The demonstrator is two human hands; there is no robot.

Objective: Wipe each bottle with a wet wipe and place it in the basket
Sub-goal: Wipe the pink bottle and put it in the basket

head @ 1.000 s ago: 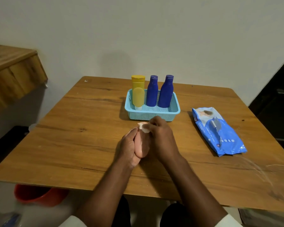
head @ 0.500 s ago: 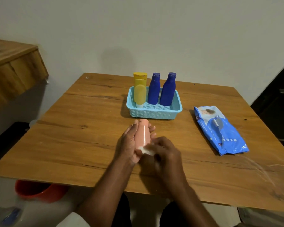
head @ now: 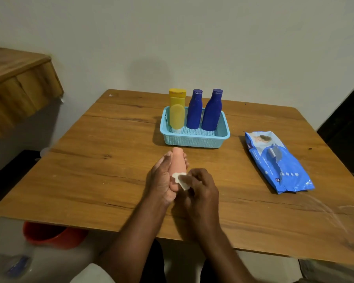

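Observation:
My left hand (head: 161, 180) cradles a peach-pink bottle (head: 178, 163), its top pointing away from me toward the basket. My right hand (head: 200, 189) pinches a small white wet wipe (head: 180, 179) and presses it against the lower part of that bottle. Just beyond my hands stands a light blue basket (head: 194, 140). It holds a yellow bottle (head: 177, 111) at its left and two dark blue bottles (head: 194, 109) (head: 212, 110) beside it, all upright.
A blue pack of wet wipes (head: 278, 162) lies on the wooden table (head: 102, 170) to the right of the basket. A red bin (head: 49, 234) sits on the floor under the table's near left edge. A wooden ledge (head: 14, 84) juts out at the far left.
My right hand has drawn the wipe from the bottle's top down to its lower part, uncovering the top. The left hand has kept hold of the bottle.

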